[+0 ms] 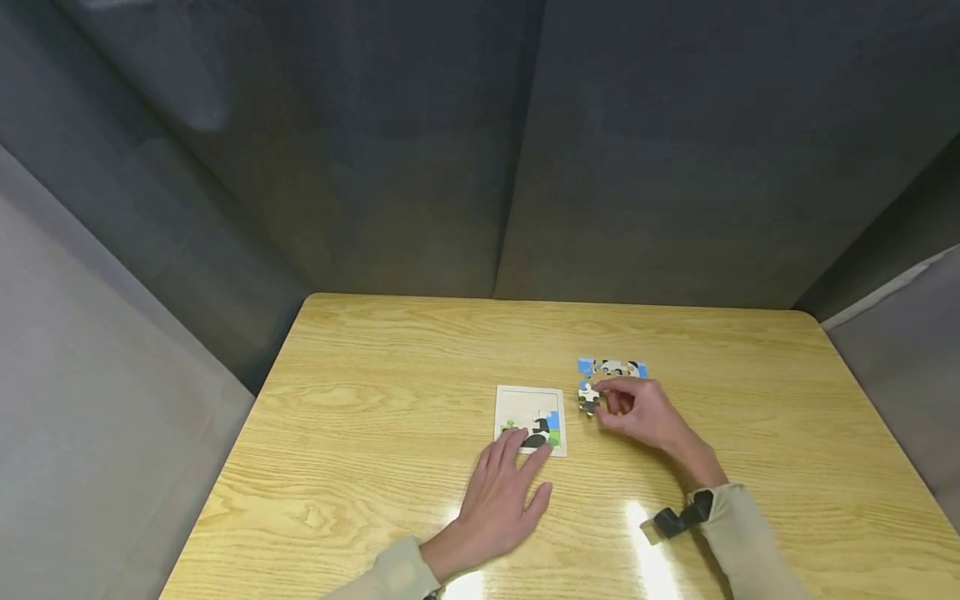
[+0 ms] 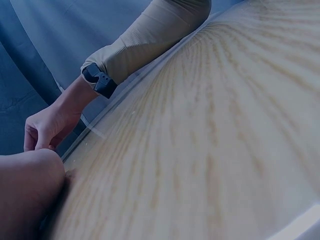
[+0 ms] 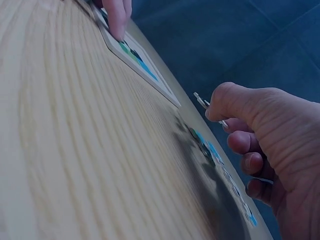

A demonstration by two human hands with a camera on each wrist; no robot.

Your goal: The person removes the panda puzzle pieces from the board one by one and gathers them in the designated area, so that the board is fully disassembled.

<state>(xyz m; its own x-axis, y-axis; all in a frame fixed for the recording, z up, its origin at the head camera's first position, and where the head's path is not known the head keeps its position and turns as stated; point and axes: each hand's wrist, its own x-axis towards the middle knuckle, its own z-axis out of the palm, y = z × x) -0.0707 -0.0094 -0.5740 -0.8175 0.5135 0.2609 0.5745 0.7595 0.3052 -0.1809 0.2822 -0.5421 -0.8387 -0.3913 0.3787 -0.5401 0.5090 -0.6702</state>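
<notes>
A white puzzle tray point(image 1: 506, 404) lies on the table, with panda picture pieces point(image 1: 542, 433) fitted in its lower part. My left hand point(image 1: 498, 508) rests at its near edge, fingers extended onto the tray. To the right, my right hand point(image 1: 645, 414) pinches a jigsaw piece between thumb and index finger. In the right wrist view this piece point(image 3: 200, 100) is held up off the table, seen nearly edge-on. Beyond and beneath that hand lie loose panda pieces point(image 1: 613, 367), partly hidden by the fingers. Part of my left hand point(image 2: 30, 182) blocks the tray in the left wrist view.
The wood-grain table point(image 1: 360, 400) extends to both sides of the hands. Dark curtain panels point(image 1: 420, 167) stand behind its far edge, with grey panels point(image 1: 90, 375) at the sides. A black wrist device point(image 1: 682, 517) is strapped at my right sleeve cuff.
</notes>
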